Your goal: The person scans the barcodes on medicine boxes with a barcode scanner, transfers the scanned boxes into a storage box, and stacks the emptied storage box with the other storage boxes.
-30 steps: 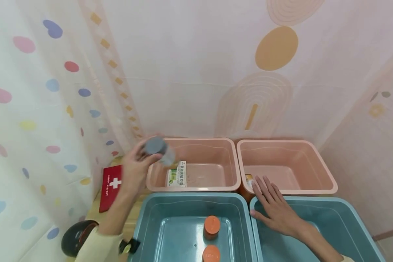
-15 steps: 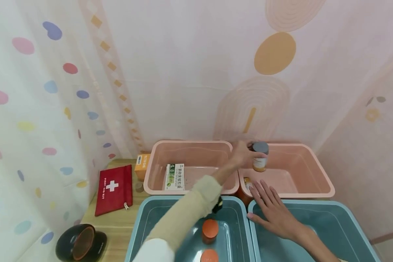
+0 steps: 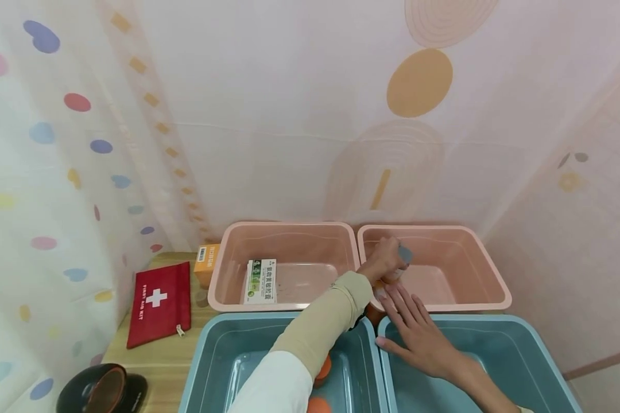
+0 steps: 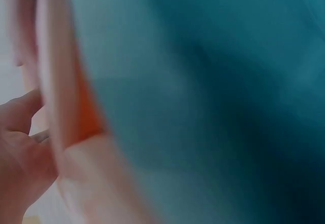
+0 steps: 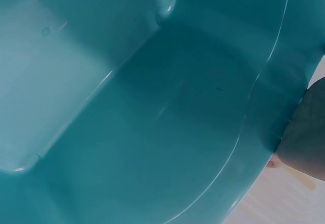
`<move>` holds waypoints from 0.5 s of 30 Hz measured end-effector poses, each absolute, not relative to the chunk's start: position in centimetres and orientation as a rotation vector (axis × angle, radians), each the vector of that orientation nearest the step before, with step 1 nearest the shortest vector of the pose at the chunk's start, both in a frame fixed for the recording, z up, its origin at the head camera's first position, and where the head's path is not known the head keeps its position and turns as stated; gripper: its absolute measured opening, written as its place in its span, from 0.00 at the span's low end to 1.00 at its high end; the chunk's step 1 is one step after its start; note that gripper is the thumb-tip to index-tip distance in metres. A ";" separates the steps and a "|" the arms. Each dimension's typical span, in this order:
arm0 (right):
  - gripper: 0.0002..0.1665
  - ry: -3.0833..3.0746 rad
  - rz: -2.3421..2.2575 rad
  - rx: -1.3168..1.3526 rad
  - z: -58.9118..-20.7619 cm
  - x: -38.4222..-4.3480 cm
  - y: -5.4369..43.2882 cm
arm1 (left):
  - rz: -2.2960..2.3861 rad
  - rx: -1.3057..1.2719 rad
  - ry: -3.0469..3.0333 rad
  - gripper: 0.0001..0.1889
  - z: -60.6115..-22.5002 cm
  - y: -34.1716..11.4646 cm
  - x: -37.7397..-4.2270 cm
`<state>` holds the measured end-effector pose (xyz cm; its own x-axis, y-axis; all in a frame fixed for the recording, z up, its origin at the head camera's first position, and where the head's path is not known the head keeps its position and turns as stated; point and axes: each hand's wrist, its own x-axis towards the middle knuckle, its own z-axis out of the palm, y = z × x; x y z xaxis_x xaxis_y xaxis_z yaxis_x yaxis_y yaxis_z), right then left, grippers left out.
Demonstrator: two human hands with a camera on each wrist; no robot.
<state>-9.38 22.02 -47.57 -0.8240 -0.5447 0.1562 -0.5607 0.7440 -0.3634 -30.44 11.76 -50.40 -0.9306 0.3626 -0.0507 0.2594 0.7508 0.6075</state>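
Note:
In the head view my left hand (image 3: 383,259) reaches down into the right pink bin (image 3: 483,258), at its near left corner. It grips a small jar with a grey lid (image 3: 405,254); most of the jar is behind the fingers. My right hand (image 3: 418,341) lies palm down, fingers straight, its fingertips at the front rim of that bin and beside the left hand. Below it is the right blue bin (image 3: 527,319). The left wrist view is blurred, with the left hand (image 4: 23,153) at its left edge.
The left pink bin (image 3: 284,225) holds a white-and-green medicine box (image 3: 260,281). Orange-capped bottles (image 3: 320,406) stand in the left blue bin (image 3: 201,355). On the wooden table are a red first aid pouch (image 3: 160,304), an orange box (image 3: 205,264) and a black bowl (image 3: 82,390).
My left hand has carried the grey-lidded jar rightward from beside the left pink bin and lowered it into the right one. The right hand stays in place; the head view has shifted slightly.

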 end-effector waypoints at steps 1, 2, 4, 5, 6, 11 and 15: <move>0.50 -2.897 0.625 0.916 -47.5 -9.3 21.9 | 0.934 0.513 2.777 0.17 -51.3 11.9 -30.8; 0.50 -2.903 0.628 0.911 -47.5 -9.3 21.9 | 0.930 0.512 2.771 0.16 -52.3 12.1 -31.3; 0.50 -2.922 0.641 0.902 -47.3 -9.3 21.9 | 0.912 0.508 2.777 0.15 -54.3 12.6 -32.2; 0.50 -2.930 0.644 0.900 -47.3 -9.3 21.9 | 0.912 0.511 2.776 0.15 -54.9 12.7 -32.5; 0.50 -2.934 0.647 0.900 -47.2 -9.3 22.0 | 0.902 0.520 2.792 0.13 -55.6 12.9 -32.9; 0.50 -2.946 0.659 0.899 -46.9 -9.3 22.2 | 0.792 0.657 2.927 0.09 -55.1 13.3 -32.9; 0.50 -2.989 0.717 0.853 -46.7 -9.5 22.3 | 0.783 0.788 2.835 0.09 -48.1 10.9 -30.0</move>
